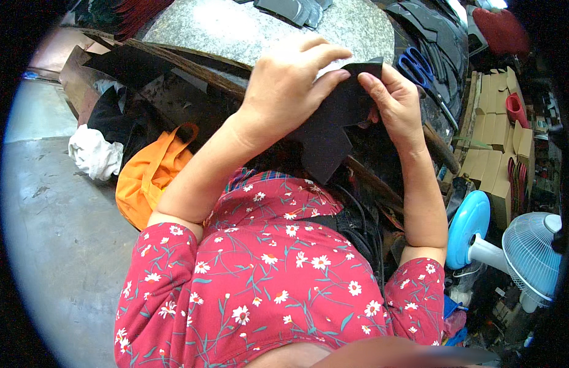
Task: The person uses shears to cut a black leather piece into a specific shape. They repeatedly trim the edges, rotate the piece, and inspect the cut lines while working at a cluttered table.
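"Hands first, please: what does the head view give you at your end?"

"I have both close together, just in front of the speckled stone slab (pixel 202 30). The right hand (pixel 396 101) is clamped, thumb against fingers, on the upper edge of a black sheet piece (pixel 326 144). The left hand (pixel 290 76) comes in from the other side, its thumb tip at the same edge and its index finger stretched out above. Whether it grips, I cannot tell from my feed."

"And the piece itself?"

"Its top edge is up between the two thumbs. The rest hangs below them, over the person's lap, and ends in an angular corner just above the red flowered shirt (pixel 269 264)."

"Anything near the right hand?"

"I see scissors with blue handles (pixel 414 66) just beyond it, by a spread of dark cut pieces (pixel 435 37). More grey pieces (pixel 290 9) lie on the slab, toward its far side. Further right I get open cardboard boxes (pixel 494 165) and, lower down, a white fan with a round blue base (pixel 469 230)."

"Left side?"

"An orange bag (pixel 143 184) beside the left forearm, with a white cloth (pixel 94 152) next to it, above the grey floor (pixel 57 239)."
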Demonstrator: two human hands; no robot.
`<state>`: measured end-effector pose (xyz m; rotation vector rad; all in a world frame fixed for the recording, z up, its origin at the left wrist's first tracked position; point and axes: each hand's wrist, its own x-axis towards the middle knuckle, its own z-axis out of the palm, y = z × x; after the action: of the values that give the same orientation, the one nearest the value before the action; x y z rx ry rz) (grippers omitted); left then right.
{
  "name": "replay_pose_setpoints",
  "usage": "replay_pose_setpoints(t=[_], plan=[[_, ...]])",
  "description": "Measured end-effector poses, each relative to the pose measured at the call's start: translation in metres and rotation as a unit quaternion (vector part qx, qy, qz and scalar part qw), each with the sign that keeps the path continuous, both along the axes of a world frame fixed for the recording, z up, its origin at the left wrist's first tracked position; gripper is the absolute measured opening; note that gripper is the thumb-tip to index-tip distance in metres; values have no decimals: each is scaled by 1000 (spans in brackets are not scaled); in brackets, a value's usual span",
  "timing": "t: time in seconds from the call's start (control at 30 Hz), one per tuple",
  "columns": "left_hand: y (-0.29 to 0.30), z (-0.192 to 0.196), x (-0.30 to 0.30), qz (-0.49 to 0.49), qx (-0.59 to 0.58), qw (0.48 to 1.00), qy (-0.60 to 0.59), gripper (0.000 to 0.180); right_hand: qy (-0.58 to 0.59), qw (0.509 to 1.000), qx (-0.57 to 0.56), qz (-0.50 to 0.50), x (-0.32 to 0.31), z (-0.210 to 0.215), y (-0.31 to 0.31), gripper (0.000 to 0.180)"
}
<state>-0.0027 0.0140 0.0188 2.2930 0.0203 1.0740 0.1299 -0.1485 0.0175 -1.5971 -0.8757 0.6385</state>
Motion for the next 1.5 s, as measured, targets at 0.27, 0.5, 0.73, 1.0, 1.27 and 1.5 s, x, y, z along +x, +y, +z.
replay_pose_setpoints(t=[0.27,0.5,0.73,1.0,1.27,1.5], plan=[[-4,3,10,-50,-106,991,71,12,-64,997,-21,32,-2,5,-6,21],[1,3,12,-68,-50,995,59,12,-258,965,-18,42,-2,-2,0,20],[0,6,23,-66,-19,993,96,16,-307,949,-29,63,5,-10,-1,21],[13,-3,35,-196,-74,969,135,21,-364,928,-10,80,4,-15,3,23],[18,-3,8,-194,-321,901,219,23,12,1000,-13,4,4,1,0,21],[19,-3,-9,-177,-343,886,256,17,-74,994,64,-56,-6,-1,2,17]])
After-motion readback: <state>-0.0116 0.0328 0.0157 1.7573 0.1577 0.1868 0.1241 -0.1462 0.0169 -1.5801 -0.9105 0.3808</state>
